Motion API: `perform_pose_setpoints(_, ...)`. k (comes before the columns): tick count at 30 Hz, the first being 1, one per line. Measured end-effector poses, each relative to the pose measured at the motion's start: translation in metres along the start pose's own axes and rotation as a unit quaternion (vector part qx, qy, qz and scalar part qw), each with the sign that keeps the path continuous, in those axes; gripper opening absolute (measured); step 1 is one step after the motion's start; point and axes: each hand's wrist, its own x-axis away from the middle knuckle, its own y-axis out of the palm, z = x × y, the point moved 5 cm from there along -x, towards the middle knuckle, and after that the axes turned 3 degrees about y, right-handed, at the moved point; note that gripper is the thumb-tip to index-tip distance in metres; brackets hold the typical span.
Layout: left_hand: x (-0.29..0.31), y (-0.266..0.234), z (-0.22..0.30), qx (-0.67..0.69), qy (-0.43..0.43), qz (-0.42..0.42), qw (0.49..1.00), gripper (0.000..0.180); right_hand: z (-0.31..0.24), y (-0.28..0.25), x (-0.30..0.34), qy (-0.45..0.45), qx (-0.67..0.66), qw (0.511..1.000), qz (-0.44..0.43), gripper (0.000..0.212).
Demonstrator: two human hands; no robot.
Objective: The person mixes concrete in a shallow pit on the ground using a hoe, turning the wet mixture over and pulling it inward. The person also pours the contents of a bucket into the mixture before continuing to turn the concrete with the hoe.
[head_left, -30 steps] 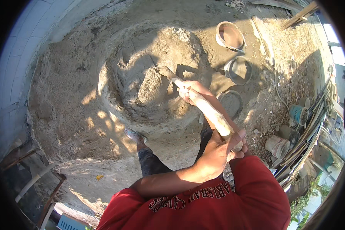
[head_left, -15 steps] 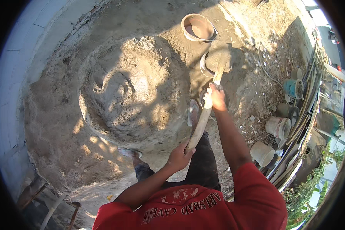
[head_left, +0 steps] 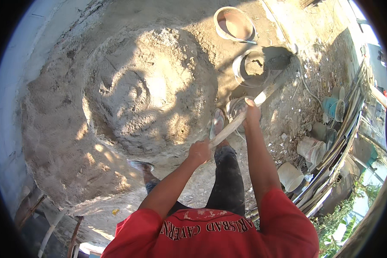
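Note:
Both my hands are closed around the long pale wooden handle of a hoe [head_left: 233,125]. My left hand [head_left: 200,151] grips its near end, in front of my legs. Farther along, my right hand [head_left: 253,112] is wrapped round the shaft. The hoe's grey, mortar-coated blade [head_left: 279,58] is in the air beside a bucket [head_left: 238,76] with grey wet mix inside. Another bucket [head_left: 233,107] stands by my foot, partly hidden by the handle and right hand. Left of these spreads a broad round heap of wet mortar [head_left: 146,92].
A brown round tub [head_left: 221,28] sits beyond the buckets. To the right are a teal bucket [head_left: 332,108], pale buckets [head_left: 290,175] and a stack of long poles [head_left: 346,142]. A grey block wall [head_left: 13,107] rises at the left. Rubble covers the ground at right.
The hoe's blade has swung from over the bucket to its right, baring the mix inside. My left hand has moved slightly up and left; the handle slants more to the right.

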Motion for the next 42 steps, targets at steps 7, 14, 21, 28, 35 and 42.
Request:
perform_pose_setpoints(7, 0.204, 0.008, -0.034, 0.274, -0.047, 0.000, 0.960, 0.070, 0.083, 0.086, 0.181, 0.193, 0.126, 0.956, -0.182, 0.013)
perform_pose_setpoints(14, 0.158, -0.070, -0.178, 0.573, -0.169, 0.177, 0.782, 0.033, 0.250, 0.337, 0.185, 0.049, 0.249, 0.879, -0.404, 0.015)
perform_pose_setpoints(21, 0.160, -0.097, -0.266, 0.686, -0.122, 0.217, 0.684, 0.027, 0.365, 0.415, 0.188, -0.017, 0.562, 0.770, -0.301, 0.027)
perform_pose_setpoints(28, 0.270, -0.121, -0.205, 0.746, -0.164, 0.143, 0.629, 0.023, 0.375, 0.350, 0.243, 0.101, 0.509, 0.764, -0.384, 0.025)
perform_pose_setpoints(35, 0.278, -0.245, -0.057, 0.951, 0.007, 0.089, 0.295, 0.008, 0.239, 0.316, 0.256, 0.231, 0.274, 0.833, -0.422, 0.022)
perform_pose_setpoints(42, 0.254, -0.256, 0.137, 0.950, 0.002, 0.001, 0.312, 0.017, 0.100, 0.239, 0.190, 0.211, 0.251, 0.785, -0.526, 0.016)
